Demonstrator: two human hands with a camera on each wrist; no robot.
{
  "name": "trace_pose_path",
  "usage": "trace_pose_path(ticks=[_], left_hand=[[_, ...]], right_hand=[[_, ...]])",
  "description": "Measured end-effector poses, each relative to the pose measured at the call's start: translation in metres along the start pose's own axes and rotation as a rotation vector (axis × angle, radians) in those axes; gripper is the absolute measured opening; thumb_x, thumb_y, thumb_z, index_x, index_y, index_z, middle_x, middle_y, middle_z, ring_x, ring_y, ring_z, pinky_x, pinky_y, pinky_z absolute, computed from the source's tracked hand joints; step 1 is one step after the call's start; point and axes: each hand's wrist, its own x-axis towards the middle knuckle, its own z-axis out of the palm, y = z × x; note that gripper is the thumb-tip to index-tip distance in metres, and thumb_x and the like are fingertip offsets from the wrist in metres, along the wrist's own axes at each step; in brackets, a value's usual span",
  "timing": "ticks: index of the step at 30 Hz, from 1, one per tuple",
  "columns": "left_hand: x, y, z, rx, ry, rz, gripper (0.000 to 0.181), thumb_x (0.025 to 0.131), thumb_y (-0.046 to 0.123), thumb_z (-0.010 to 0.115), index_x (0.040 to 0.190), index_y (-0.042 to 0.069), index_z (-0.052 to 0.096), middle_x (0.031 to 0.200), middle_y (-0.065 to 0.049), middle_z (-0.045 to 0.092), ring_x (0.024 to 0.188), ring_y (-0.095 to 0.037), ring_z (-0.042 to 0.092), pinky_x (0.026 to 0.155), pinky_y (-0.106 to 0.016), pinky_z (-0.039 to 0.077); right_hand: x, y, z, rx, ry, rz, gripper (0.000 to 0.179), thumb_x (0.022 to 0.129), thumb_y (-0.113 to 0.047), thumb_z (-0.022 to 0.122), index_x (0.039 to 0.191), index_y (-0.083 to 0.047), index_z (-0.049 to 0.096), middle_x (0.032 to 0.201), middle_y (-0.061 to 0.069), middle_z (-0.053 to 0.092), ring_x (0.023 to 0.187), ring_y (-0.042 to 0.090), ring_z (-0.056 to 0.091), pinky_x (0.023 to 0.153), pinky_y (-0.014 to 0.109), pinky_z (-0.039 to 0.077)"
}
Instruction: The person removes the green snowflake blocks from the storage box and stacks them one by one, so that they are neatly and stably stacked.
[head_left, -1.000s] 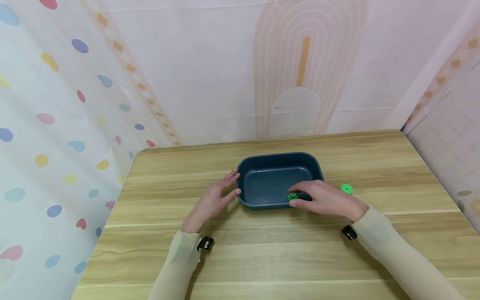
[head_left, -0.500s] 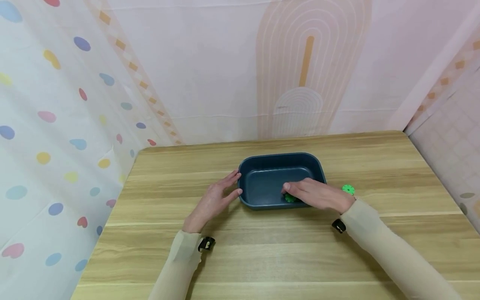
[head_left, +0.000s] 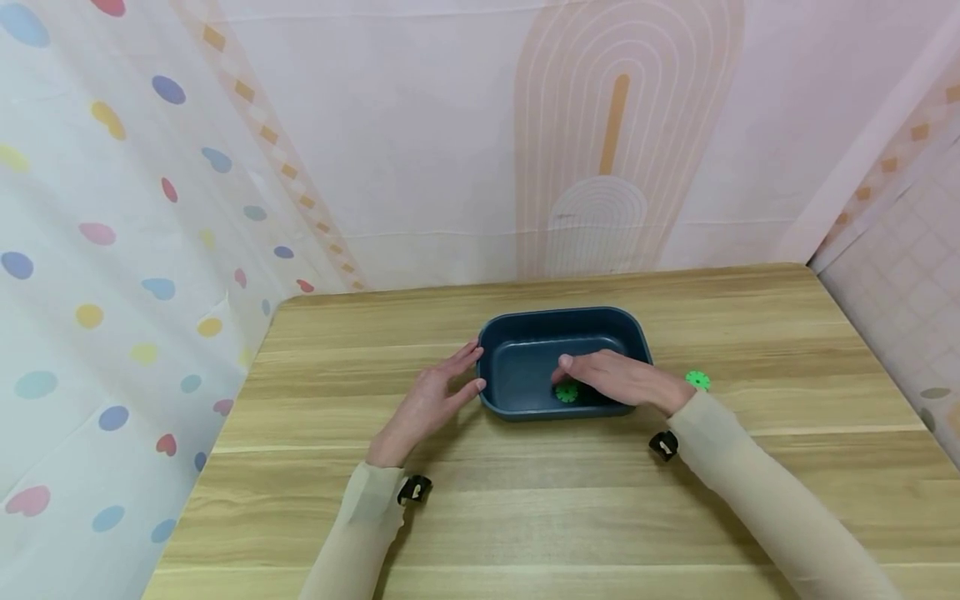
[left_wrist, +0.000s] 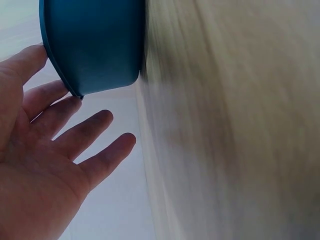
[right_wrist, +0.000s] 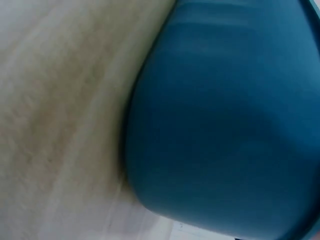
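A dark blue rectangular basin stands on the wooden table. My left hand reaches its left end, fingers straight and spread. In the left wrist view, several fingertips of the left hand touch the basin's rim, while two fingers extend below it. Inside the basin, over its right half, is my right hand, thumb uppermost and fingers curled down, holding a small green notched disc at the fingertips. The fingers partly cover that disc. The right wrist view shows mainly the basin's outer wall.
A second green notched disc lies on the table to the right of the basin, close beyond my right wrist. A patterned curtain hangs behind the table's back edge and along the left side.
My right hand has moved left within the basin and turned so that its thumb is on top. The green disc at its fingers has shifted left too. My left hand keeps its place.
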Motion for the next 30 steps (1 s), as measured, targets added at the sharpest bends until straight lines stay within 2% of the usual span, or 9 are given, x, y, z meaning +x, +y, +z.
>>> trace_pose_path(ticks=[5,9,12,21,30], left_hand=[[0.000,-0.001,0.001,-0.002,0.002,0.004,0.055,0.107,0.029,0.060,0.156,0.008,0.045,0.166,-0.008,0.035,0.148,-0.032,0.038,0.119,-0.053,0.034],[0.000,-0.001,0.000,-0.001,0.005,0.008,0.055,0.107,0.028,0.060,0.156,0.008,0.045,0.165,-0.009,0.036,0.148,-0.032,0.038,0.119,-0.053,0.034],[0.000,-0.001,0.000,-0.003,0.007,0.012,0.055,0.107,0.028,0.061,0.156,0.008,0.046,0.165,-0.009,0.036,0.148,-0.032,0.038,0.119,-0.053,0.034],[-0.001,-0.001,0.000,-0.005,0.003,0.002,0.056,0.107,0.030,0.061,0.157,0.010,0.045,0.166,-0.003,0.035,0.148,-0.031,0.039,0.119,-0.053,0.034],[-0.001,-0.001,0.001,0.000,0.006,0.006,0.056,0.107,0.030,0.060,0.157,0.010,0.045,0.166,-0.002,0.035,0.148,-0.031,0.038,0.119,-0.053,0.034]], right_hand=[[0.004,0.005,-0.005,-0.084,0.047,-0.053,0.041,0.109,-0.039,0.054,0.129,-0.008,0.071,0.121,0.000,0.071,0.110,0.018,0.064,0.099,0.044,0.052],[0.008,0.006,-0.007,-0.146,0.049,-0.082,0.032,0.100,-0.028,0.072,0.125,-0.009,0.074,0.121,-0.001,0.071,0.112,0.017,0.065,0.097,0.042,0.054],[0.011,0.008,-0.008,-0.186,0.045,-0.103,0.029,0.097,-0.022,0.076,0.123,-0.009,0.074,0.122,0.001,0.071,0.114,0.021,0.065,0.099,0.045,0.053],[0.020,0.015,-0.007,-0.264,0.025,-0.078,0.028,0.092,-0.019,0.081,0.119,-0.010,0.075,0.118,0.000,0.069,0.110,0.019,0.063,0.098,0.043,0.053],[0.024,0.015,-0.004,-0.274,-0.019,-0.086,0.032,0.089,-0.015,0.083,0.119,-0.008,0.074,0.116,-0.001,0.066,0.106,0.016,0.062,0.095,0.037,0.054]])
